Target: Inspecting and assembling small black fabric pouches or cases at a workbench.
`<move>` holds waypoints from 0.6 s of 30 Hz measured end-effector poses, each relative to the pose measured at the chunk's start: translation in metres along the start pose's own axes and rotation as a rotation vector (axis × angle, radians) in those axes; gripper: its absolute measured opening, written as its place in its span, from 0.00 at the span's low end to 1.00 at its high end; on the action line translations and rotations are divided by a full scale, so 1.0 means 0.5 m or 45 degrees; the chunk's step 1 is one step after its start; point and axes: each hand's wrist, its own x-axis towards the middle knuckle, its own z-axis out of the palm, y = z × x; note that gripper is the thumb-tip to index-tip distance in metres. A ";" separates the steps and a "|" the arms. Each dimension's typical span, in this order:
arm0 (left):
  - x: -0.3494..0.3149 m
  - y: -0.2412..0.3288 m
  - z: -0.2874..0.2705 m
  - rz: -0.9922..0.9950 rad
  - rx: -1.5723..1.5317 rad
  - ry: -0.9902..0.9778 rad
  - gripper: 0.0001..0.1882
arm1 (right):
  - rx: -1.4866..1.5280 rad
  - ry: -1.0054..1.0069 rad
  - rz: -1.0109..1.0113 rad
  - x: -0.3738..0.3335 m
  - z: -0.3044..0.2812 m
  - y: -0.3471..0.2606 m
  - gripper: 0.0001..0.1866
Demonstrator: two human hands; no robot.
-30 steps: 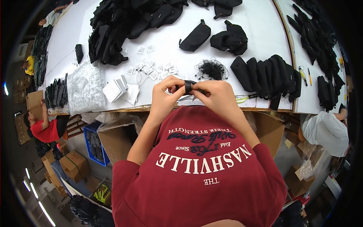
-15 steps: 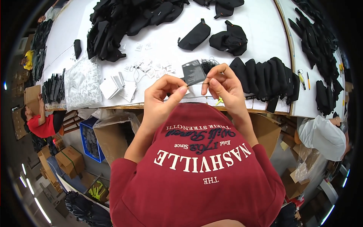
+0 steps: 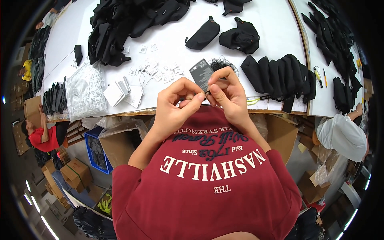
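Observation:
My left hand (image 3: pixel 179 101) and my right hand (image 3: pixel 229 92) meet over the table's near edge, both closed with thumbs and fingers pinched. Between the fingertips runs a thin black string, mostly hidden by the fingers. Just beyond them a black printed hang tag (image 3: pixel 201 73) stands out above the white tabletop. Behind the tag lies a tangle of black strings (image 3: pixel 223 65). To the left are a stack of white cards (image 3: pixel 116 94) and scattered small white labels (image 3: pixel 154 71). A row of black pouches (image 3: pixel 280 78) lies to the right of my right hand.
Black bags (image 3: pixel 132 24) are heaped at the far left of the table (image 3: pixel 276 24); two single bags (image 3: pixel 203 33) lie nearer. A clear bag of labels (image 3: pixel 86 92) sits left. Scissors (image 3: pixel 318 78) and an orange pen (image 3: pixel 325 78) are right. Co-workers (image 3: pixel 40 134) are at both sides.
My hands have come together, so the string stretched between them is now mostly hidden. The black tag has tilted to the left. More of a yellow-green strip shows beside my right hand.

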 end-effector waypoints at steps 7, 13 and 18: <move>-0.003 0.003 -0.008 -0.024 0.054 -0.047 0.02 | -0.200 -0.004 0.054 -0.009 0.006 -0.009 0.05; 0.008 0.000 -0.028 0.175 0.460 -0.175 0.02 | -0.545 -0.151 -0.056 0.005 -0.004 -0.029 0.05; 0.076 -0.041 -0.054 0.010 0.087 -0.402 0.10 | -0.152 -0.120 -0.034 0.023 0.005 -0.068 0.05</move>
